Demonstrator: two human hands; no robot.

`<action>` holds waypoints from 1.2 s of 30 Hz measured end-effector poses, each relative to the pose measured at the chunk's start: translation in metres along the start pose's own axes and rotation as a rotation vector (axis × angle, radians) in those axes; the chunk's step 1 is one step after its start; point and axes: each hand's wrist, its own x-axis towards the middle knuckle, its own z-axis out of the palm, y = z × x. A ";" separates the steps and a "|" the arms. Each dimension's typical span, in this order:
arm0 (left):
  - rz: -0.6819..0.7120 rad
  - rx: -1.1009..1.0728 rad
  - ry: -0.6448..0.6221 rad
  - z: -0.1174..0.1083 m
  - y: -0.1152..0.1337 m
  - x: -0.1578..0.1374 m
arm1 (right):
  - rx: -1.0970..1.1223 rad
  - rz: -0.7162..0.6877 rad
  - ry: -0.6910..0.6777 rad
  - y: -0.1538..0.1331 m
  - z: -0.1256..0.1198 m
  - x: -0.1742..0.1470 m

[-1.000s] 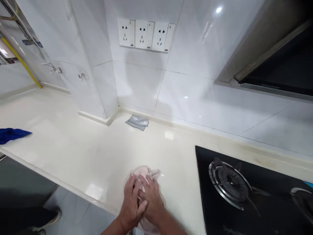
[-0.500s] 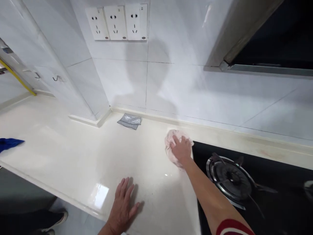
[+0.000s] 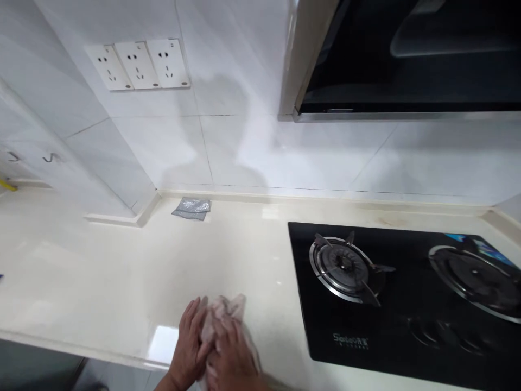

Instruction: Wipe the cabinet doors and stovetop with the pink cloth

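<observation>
A pale pink cloth (image 3: 223, 309) lies bunched on the white countertop (image 3: 134, 288) near its front edge. My right hand (image 3: 233, 350) is on top of it with curled fingers, gripping the fabric. My left hand (image 3: 188, 339) presses against the cloth's left side, its fingers bent around the folds. Both hands are close together, and part of the cloth is hidden beneath them.
A black gas hob (image 3: 366, 336) with two burners is set into the counter at right, under a dark range hood (image 3: 407, 70). A folded silver-grey scouring cloth (image 3: 191, 208) lies by the wall, below three sockets (image 3: 138, 65).
My right hand has drawn the cloth from beside the hob back to the front of the counter. The left hand, formerly spread and bare, now holds the cloth too. The view has swung right.
</observation>
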 end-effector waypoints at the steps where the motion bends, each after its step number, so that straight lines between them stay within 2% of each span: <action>1: -0.052 -0.034 0.042 0.000 -0.003 -0.001 | 0.028 -0.055 -0.037 -0.006 0.004 0.014; 3: -0.142 -0.088 0.130 -0.001 -0.006 -0.002 | 0.050 -0.151 -0.091 0.002 0.009 0.052; 5: -0.146 -0.117 0.145 -0.001 -0.007 -0.002 | 0.038 -0.156 -0.144 0.033 0.006 0.091; 6: -0.117 -0.121 0.119 -0.001 -0.006 -0.001 | 0.011 -0.085 -0.163 0.055 0.001 0.108; 8: -0.054 -0.096 0.056 -0.001 -0.002 0.001 | -0.109 0.237 -0.160 0.106 -0.018 0.130; 10: -0.007 -0.039 0.015 0.000 0.001 0.004 | -0.177 0.431 -0.099 0.158 -0.045 0.134; 12: 0.037 0.011 -0.006 0.000 0.004 0.007 | -0.238 0.591 -0.022 0.203 -0.074 0.125; 14: 0.076 0.040 -0.015 0.000 0.004 0.009 | -0.287 0.722 0.035 0.233 -0.097 0.110; 16: 0.100 0.056 -0.020 -0.001 0.002 0.011 | -0.311 0.791 0.045 0.244 -0.110 0.093; 19: 0.127 0.074 -0.027 -0.001 -0.002 0.011 | -0.317 0.785 0.009 0.224 -0.109 0.063; 22: 0.154 0.077 -0.023 0.004 0.005 0.011 | -0.323 0.737 -0.003 0.179 -0.098 0.013; 26: 0.154 -0.054 -0.042 0.016 0.037 0.011 | -0.291 0.624 0.068 0.123 -0.086 -0.084; 29: 0.214 -0.162 -0.085 0.025 0.062 0.011 | -0.257 0.636 0.124 0.100 -0.086 -0.137; 32: 0.245 -0.201 -0.111 0.029 0.069 0.013 | -0.247 0.728 0.142 0.080 -0.082 -0.144; 36: 0.257 -0.265 -0.129 0.030 0.062 0.014 | -0.182 0.778 0.141 0.036 -0.051 -0.094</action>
